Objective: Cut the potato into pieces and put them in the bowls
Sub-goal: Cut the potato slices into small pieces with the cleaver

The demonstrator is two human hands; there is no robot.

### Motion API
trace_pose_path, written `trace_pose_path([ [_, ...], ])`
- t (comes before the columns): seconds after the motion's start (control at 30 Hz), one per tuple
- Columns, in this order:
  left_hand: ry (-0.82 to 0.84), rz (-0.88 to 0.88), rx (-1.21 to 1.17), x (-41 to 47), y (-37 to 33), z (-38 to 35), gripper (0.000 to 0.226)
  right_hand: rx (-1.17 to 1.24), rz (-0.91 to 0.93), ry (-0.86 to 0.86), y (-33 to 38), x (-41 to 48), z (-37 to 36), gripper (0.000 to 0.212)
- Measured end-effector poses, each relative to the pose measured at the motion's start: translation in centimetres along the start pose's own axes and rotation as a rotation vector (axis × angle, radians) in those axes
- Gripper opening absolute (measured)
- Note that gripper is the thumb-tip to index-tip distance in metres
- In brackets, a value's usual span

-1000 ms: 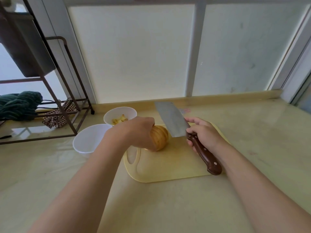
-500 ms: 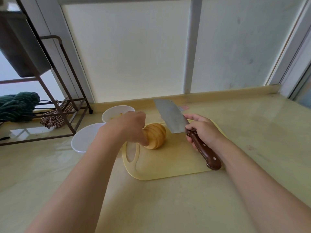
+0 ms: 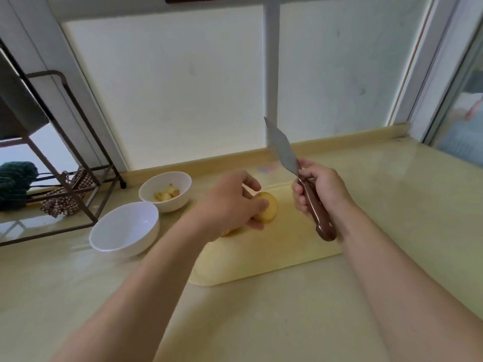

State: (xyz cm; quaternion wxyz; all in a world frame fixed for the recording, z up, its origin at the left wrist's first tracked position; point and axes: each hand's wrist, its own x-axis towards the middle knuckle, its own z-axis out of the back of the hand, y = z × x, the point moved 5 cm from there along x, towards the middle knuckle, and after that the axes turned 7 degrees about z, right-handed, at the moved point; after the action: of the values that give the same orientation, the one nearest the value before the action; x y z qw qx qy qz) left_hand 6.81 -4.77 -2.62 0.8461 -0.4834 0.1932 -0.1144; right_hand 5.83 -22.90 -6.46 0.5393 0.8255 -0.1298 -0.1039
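A yellow potato (image 3: 268, 206) lies on the yellow cutting board (image 3: 271, 254), and my left hand (image 3: 230, 205) grips it from the left with curled fingers. My right hand (image 3: 320, 189) holds the brown wooden handle of a cleaver (image 3: 283, 150), whose blade is lifted and tilted up and back, clear of the potato. Left of the board stand two white bowls: the far bowl (image 3: 165, 190) holds several potato pieces, the near bowl (image 3: 125, 228) shows nothing inside. A bit of potato under my left hand is mostly hidden.
A dark metal rack (image 3: 65, 158) stands at the left with a checked cloth (image 3: 65, 199) and a green towel (image 3: 15, 184) on it. A raised ledge (image 3: 339, 138) and frosted window bound the counter (image 3: 261, 322) at the back.
The cleaver has risen from beside the potato, its blade now pointing up and back. My left hand has shifted its grip on the potato. The view has moved closer.
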Motion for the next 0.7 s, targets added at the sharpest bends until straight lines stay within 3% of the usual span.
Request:
trace_pose_path([
  [0.13, 0.031, 0.069, -0.189, 0.9, 2.0, -4.5, 0.020, 0.097, 0.039, -0.043, 0.8, 0.2, 1.2, 0.026],
  [0.2, 0.047, 0.091, -0.142, 1.1, 2.4, -5.2, 0.019, 0.093, 0.057, -0.060, 1.1, 0.3, 1.7, 0.026],
  [0.37, -0.097, -0.140, 0.548, 0.8, 1.2, -4.4, 0.014, 0.010, 0.081, -0.130, 0.7, 1.1, 2.8, 0.042],
  [0.5, -0.039, -0.227, 0.628, 0.7, 1.2, -4.9, 0.023, -0.038, 0.091, -0.150, 0.6, 1.2, 2.7, 0.044],
  [0.6, -0.020, -0.397, 0.853, 0.9, 1.3, -5.7, 0.024, -0.067, 0.113, -0.164, 0.8, 1.1, 2.6, 0.039],
  [0.7, 0.006, -0.592, 0.864, 0.9, 1.9, -6.7, 0.023, -0.143, 0.134, -0.165, 1.0, 1.0, 2.6, 0.035],
])
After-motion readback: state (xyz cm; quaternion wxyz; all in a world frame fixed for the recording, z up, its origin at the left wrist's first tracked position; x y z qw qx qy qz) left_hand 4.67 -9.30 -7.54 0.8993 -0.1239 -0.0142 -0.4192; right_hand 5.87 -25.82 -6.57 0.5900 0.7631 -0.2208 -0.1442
